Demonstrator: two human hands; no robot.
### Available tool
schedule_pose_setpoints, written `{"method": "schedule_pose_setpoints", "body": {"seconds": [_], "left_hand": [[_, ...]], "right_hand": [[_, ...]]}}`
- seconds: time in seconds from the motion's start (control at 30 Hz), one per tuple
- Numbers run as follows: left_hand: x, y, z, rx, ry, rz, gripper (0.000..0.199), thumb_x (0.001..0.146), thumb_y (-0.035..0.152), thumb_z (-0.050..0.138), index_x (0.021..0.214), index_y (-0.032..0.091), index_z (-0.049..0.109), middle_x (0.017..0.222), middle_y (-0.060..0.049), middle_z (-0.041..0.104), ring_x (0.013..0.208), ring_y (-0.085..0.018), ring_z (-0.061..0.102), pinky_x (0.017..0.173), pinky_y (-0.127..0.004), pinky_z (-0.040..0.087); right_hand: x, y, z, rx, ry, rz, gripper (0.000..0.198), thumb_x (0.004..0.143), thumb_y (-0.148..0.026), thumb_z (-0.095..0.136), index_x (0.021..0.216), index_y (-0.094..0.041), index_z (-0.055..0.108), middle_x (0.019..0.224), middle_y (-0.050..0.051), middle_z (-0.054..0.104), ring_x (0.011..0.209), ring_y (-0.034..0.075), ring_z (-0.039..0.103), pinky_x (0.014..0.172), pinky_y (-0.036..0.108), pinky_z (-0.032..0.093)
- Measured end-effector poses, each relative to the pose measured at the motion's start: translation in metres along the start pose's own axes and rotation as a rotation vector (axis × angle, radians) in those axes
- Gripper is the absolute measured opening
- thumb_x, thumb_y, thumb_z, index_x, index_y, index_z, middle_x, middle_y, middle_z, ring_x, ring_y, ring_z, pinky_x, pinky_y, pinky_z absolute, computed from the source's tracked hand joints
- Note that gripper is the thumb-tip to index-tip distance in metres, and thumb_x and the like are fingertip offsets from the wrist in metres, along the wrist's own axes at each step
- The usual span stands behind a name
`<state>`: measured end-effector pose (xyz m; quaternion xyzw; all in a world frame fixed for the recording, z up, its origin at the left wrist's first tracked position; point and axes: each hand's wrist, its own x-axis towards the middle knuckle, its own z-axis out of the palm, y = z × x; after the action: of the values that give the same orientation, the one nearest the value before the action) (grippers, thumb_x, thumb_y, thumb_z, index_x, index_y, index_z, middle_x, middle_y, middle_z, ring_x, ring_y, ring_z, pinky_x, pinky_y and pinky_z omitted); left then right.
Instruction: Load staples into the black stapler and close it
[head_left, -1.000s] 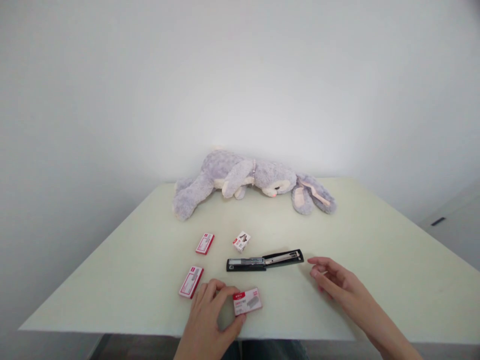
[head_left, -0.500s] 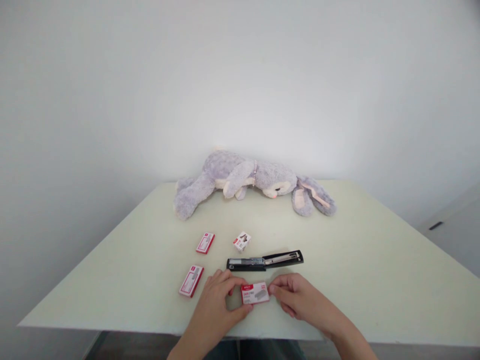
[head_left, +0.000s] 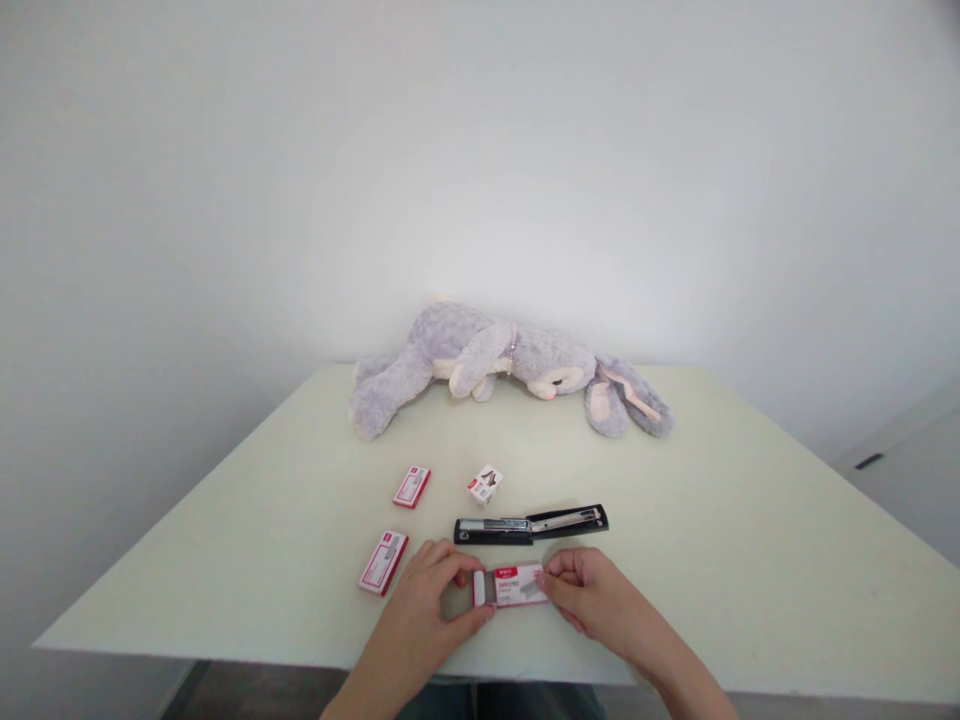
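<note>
Near the front edge of the table lies a red and white staple box (head_left: 517,586), its inner tray slid partly out on the left so grey staples show. My left hand (head_left: 424,615) grips the tray end between thumb and fingers. At the other end, my right hand (head_left: 592,598) pinches the printed sleeve, its other fingers curled in. Just beyond the box rests a black stapler (head_left: 495,530), spread open nearly flat with its metal magazine showing.
Two more red and white boxes lie left, a nearer box (head_left: 383,562) and a farther box (head_left: 412,487). A small white box (head_left: 485,485) stands behind the stapler. A plush rabbit (head_left: 480,350) lies along the back of the pale table (head_left: 225,560) by the wall.
The staple box was closed; now its sleeve has shifted right with my right hand, and the tray with grey staples sticks out at my left hand.
</note>
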<state>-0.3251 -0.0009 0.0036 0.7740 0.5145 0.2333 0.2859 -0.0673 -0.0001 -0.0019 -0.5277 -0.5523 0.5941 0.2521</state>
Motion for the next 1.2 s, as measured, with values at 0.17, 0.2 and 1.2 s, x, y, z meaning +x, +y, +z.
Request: {"method": "schedule_pose_setpoints", "body": {"seconds": [0.17, 0.2, 1.2], "left_hand": [[-0.004, 0.0, -0.009, -0.017, -0.002, -0.006, 0.028, 0.08, 0.027, 0.079, 0.105, 0.028, 0.067, 0.106, -0.001, 0.062, 0.103, -0.022, 0.058, 0.092, -0.035, 0.047], [-0.005, 0.0, -0.011, -0.016, -0.002, -0.009, 0.031, 0.078, 0.027, 0.08, 0.106, 0.028, 0.066, 0.107, -0.001, 0.062, 0.104, -0.023, 0.059, 0.092, -0.035, 0.047], [-0.015, -0.008, 0.011, 0.216, 0.133, 0.053, 0.07, 0.075, 0.035, 0.081, 0.139, 0.034, 0.054, 0.156, -0.004, 0.047, 0.143, -0.032, 0.042, 0.119, -0.053, 0.036]], "right_hand": [[0.001, 0.008, -0.001, 0.005, 0.006, 0.009, 0.032, 0.091, -0.047, 0.059, 0.075, -0.02, 0.053, 0.047, -0.009, 0.043, 0.04, 0.006, 0.028, 0.042, 0.023, 0.017], [0.0, 0.009, -0.001, 0.014, 0.011, 0.007, 0.031, 0.091, -0.047, 0.06, 0.078, -0.02, 0.053, 0.047, -0.01, 0.043, 0.041, 0.006, 0.028, 0.042, 0.023, 0.017], [0.012, -0.039, 0.026, -0.204, 0.266, -0.284, 0.04, 0.099, -0.045, 0.049, 0.116, -0.018, 0.073, 0.093, 0.008, 0.074, 0.077, 0.02, 0.063, 0.069, 0.028, 0.047]]}}
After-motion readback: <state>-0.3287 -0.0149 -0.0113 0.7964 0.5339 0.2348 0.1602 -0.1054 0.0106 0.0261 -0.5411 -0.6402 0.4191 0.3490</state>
